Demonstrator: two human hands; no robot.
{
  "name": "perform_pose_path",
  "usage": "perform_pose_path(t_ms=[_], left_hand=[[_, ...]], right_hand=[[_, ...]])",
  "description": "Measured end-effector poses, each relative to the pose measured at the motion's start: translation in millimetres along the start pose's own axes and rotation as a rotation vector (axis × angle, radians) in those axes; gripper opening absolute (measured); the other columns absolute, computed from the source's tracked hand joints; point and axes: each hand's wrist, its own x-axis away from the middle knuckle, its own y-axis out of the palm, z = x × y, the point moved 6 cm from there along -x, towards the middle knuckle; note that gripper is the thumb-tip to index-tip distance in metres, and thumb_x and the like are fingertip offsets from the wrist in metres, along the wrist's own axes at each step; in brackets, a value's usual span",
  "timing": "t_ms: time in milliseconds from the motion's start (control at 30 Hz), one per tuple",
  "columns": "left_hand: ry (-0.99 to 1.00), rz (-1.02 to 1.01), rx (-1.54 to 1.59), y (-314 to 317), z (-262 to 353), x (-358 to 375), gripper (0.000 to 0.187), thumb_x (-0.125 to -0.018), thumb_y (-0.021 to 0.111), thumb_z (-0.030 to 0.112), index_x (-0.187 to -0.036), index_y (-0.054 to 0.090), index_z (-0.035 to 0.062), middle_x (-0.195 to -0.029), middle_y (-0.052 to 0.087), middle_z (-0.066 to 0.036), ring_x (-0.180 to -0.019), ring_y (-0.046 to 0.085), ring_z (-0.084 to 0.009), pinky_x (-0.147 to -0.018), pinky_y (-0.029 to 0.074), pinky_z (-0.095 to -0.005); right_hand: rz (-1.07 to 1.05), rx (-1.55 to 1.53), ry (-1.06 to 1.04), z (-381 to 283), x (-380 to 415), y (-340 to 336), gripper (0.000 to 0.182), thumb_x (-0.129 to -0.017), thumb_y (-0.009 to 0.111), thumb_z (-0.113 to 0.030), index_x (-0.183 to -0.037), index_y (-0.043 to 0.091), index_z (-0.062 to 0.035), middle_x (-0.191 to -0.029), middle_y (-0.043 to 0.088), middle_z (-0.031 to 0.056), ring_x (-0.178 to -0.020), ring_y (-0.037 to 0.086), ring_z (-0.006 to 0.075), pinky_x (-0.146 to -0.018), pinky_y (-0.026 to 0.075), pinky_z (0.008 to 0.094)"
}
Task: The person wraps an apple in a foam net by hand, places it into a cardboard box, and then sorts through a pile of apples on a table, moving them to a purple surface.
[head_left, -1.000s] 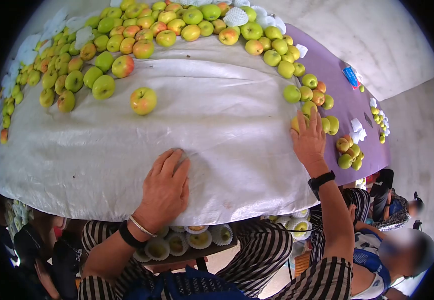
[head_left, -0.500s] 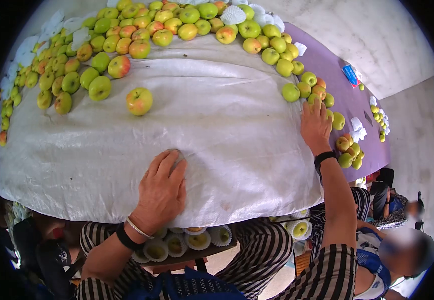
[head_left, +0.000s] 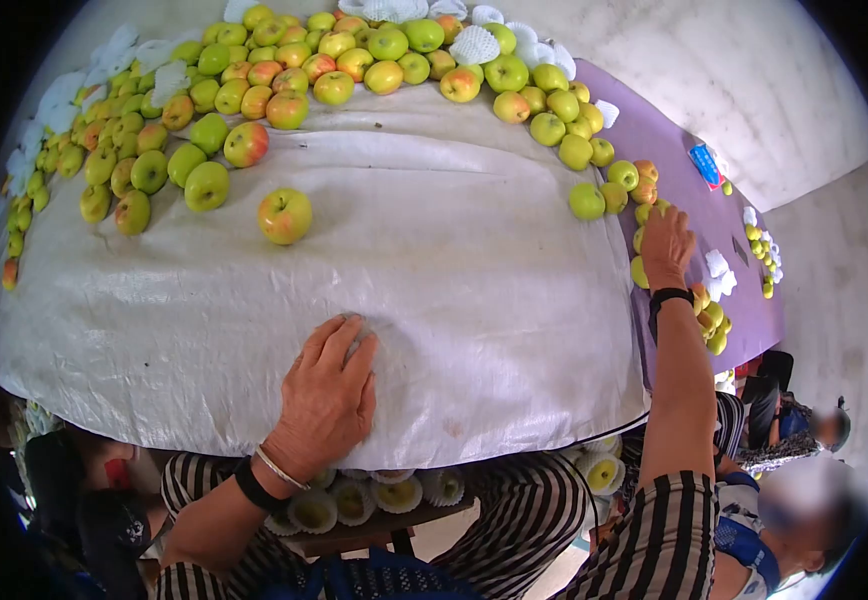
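Observation:
My left hand (head_left: pixel 332 400) lies palm down on the silvery-white sheet (head_left: pixel 454 340), fingers stretched forward and slightly bent. It wears a bangle and a dark wristband. A single yellow-red apple (head_left: pixel 285 216) sits on the sheet ahead of it. On the right, my right hand (head_left: pixel 668 250) reaches over the purple cloth (head_left: pixel 744 330), its fingertips at a green apple (head_left: pixel 644 212). Those fingers point forward and partly cover the apples under them. Beside that hand, along the sheet's right edge, is another green apple (head_left: pixel 639 272).
A large spread of apples (head_left: pixel 334 88) curves along the far side, with white foam nets (head_left: pixel 475 45) among them. A blue packet (head_left: pixel 704 166) lies on the purple cloth. Netted apples (head_left: pixel 397 492) sit below the near edge. Another person (head_left: pixel 754 530) is at the lower right.
My right hand has shifted right and slightly nearer, off the sheet's edge and over the purple cloth. Apples beside it now show on its left. My left hand stays nearly in place.

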Motion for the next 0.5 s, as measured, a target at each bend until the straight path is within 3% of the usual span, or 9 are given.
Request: perform_pose_path(t_ms=[67, 167, 267, 367, 467, 500], left_hand=[[-0.001, 0.003, -0.003, 0.6, -0.1, 0.7, 0.044, -0.083, 0.067, 0.002, -0.127, 0.062, 0.0019, -0.138, 0.055, -0.020, -0.133, 0.053, -0.0400, -0.104, 0.051, -0.0475], [-0.002, 0.002, 0.011, -0.5, 1.3, 0.6, 0.045, -0.081, 0.068, 0.001, -0.126, 0.062, 0.0022, -0.138, 0.055, -0.020, -0.133, 0.053, -0.0397, -0.104, 0.051, -0.0475], [-0.008, 0.002, 0.017, 1.1, 1.2, 1.0, 0.046, -0.080, 0.068, 0.000, -0.126, 0.062, 0.0021, -0.138, 0.055, -0.020, -0.132, 0.053, -0.0400, -0.103, 0.051, -0.0479], [-0.007, -0.001, 0.011, -0.4, 2.6, 0.6, 0.046, -0.080, 0.068, 0.000, -0.125, 0.062, 0.0017, -0.138, 0.055, -0.020, -0.132, 0.053, -0.0405, -0.103, 0.051, -0.0483], [-0.011, 0.005, 0.015, 0.4, 2.6, 1.2, 0.046, -0.080, 0.068, 0.001, -0.125, 0.062, 0.0018, -0.138, 0.055, -0.021, -0.132, 0.053, -0.0411, -0.103, 0.051, -0.0486], [-0.010, 0.005, 0.016, 0.7, 2.7, 1.1, 0.046, -0.080, 0.068, 0.001, -0.125, 0.062, 0.0018, -0.138, 0.055, -0.021, -0.132, 0.053, -0.0412, -0.104, 0.051, -0.0486]], right_hand=[[-0.036, -0.062, 0.121, 22.5, 11.2, 7.4, 0.017, -0.096, 0.060, -0.027, -0.102, 0.067, -0.0134, -0.094, 0.067, 0.0098, -0.095, 0.067, 0.0308, -0.073, 0.054, 0.0468], [-0.168, -0.385, 0.530, 47.2, 34.4, 12.8, 0.019, -0.098, 0.058, -0.027, -0.101, 0.065, -0.0103, -0.097, 0.070, 0.0151, -0.090, 0.067, 0.0388, -0.074, 0.054, 0.0497], [-0.142, -0.618, 0.611, 35.6, 47.9, -19.9, 0.020, -0.099, 0.058, -0.026, -0.105, 0.065, -0.0078, -0.112, 0.070, 0.0172, -0.106, 0.065, 0.0402, -0.080, 0.054, 0.0505], [-0.078, -0.528, 0.007, -6.3, 72.6, -63.7, 0.020, -0.095, 0.062, -0.019, -0.110, 0.066, -0.0063, -0.132, 0.063, 0.0192, -0.125, 0.057, 0.0391, -0.091, 0.054, 0.0478], [-0.143, -0.391, -0.251, -15.2, 101.4, -64.4, 0.028, -0.092, 0.062, -0.009, -0.119, 0.067, -0.0074, -0.148, 0.050, 0.0178, -0.137, 0.047, 0.0403, -0.102, 0.051, 0.0470], [-0.147, -0.392, -0.247, -12.5, 103.7, -57.7, 0.032, -0.091, 0.060, -0.006, -0.123, 0.066, -0.0086, -0.151, 0.047, 0.0168, -0.138, 0.045, 0.0410, -0.103, 0.051, 0.0471]])
